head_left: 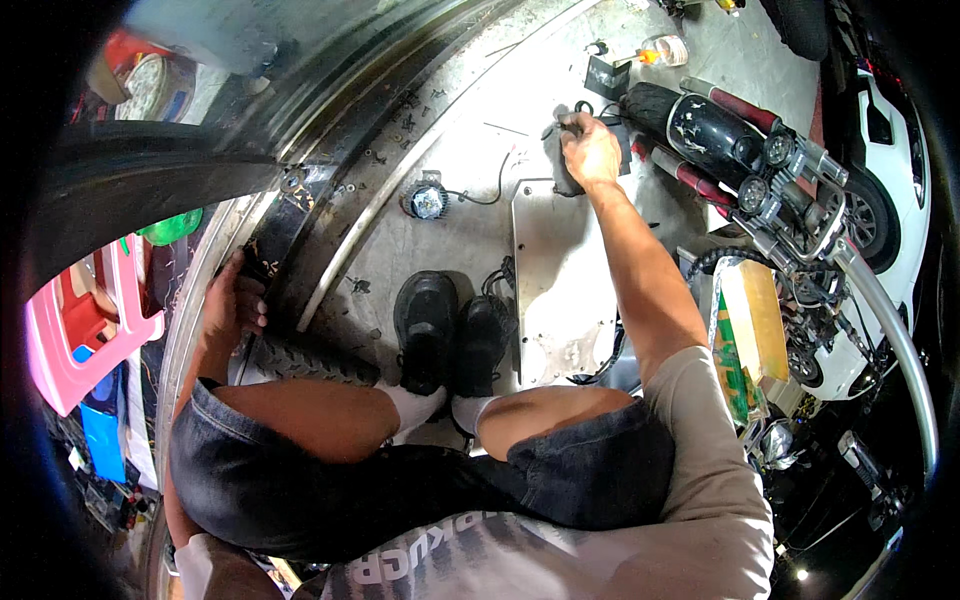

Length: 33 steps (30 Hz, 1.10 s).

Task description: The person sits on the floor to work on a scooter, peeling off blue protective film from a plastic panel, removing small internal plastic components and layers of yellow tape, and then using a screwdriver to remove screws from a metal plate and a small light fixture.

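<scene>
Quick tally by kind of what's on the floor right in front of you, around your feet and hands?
Black shoes: 2
Bare grey metal plate with holes: 1
Small round black lamp with a wire: 1
Dark flat part under the right hand: 1
Black tyre by the left hand: 1, at
Total: 6

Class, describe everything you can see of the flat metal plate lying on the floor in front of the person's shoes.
The metal plate is a flat, dull grey sheet, roughly rectangular with rounded lower corners and small holes near its edges. Its surface looks scuffed and stained. It lies flat on the concrete floor, just right of the black shoes. Black cables run along its lower edge. The right hand reaches past its top edge to a dark part there.
</scene>
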Tool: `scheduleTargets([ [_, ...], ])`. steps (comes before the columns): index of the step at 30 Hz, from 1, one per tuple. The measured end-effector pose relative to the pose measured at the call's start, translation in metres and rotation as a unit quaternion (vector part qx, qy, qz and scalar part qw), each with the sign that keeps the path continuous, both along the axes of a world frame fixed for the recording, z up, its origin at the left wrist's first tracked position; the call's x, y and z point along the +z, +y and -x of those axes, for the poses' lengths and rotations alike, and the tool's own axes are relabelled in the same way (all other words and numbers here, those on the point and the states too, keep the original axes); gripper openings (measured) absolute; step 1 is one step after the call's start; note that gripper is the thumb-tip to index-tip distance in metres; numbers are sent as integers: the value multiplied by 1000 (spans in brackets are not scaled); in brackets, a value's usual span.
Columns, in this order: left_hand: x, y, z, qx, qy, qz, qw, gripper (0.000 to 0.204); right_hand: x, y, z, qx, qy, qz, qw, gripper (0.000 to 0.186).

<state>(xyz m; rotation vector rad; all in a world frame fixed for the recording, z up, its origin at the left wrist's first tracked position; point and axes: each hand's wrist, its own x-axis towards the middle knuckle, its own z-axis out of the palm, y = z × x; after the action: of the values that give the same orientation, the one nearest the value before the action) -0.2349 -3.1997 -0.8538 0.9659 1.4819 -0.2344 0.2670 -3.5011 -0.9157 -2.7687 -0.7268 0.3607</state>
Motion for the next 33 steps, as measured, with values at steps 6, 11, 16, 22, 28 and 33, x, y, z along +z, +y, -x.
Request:
scheduleTargets([
  [6, -2, 2, 1, 5, 16, -7, 1000, 73, -3, 11, -4, 75, -34, 60, 995, 32],
  [11, -1, 0, 2, 18, 17, -17, 1000, 73, -7, 9, -8, 67, -8, 110, 992, 33],
  [16, 3, 1, 1, 7, 1, -5, 1000, 72, -5, 2, 5, 61, 36, 98, 993, 28],
  [22, 12, -1, -3, 6, 4, -2, 1000, 74, 3, 4, 50, 83, 126, 41, 988, 40],
  [28, 15, 0, 0, -4, -23, -2, 1000, 76, 27, 33, 68, 173, 162, 61, 970, 38],
  [33, 8, 2, 6, 5, -32, 17, 999, 78, 56, 69, 38, 171, 433, 72, 882, 27],
])
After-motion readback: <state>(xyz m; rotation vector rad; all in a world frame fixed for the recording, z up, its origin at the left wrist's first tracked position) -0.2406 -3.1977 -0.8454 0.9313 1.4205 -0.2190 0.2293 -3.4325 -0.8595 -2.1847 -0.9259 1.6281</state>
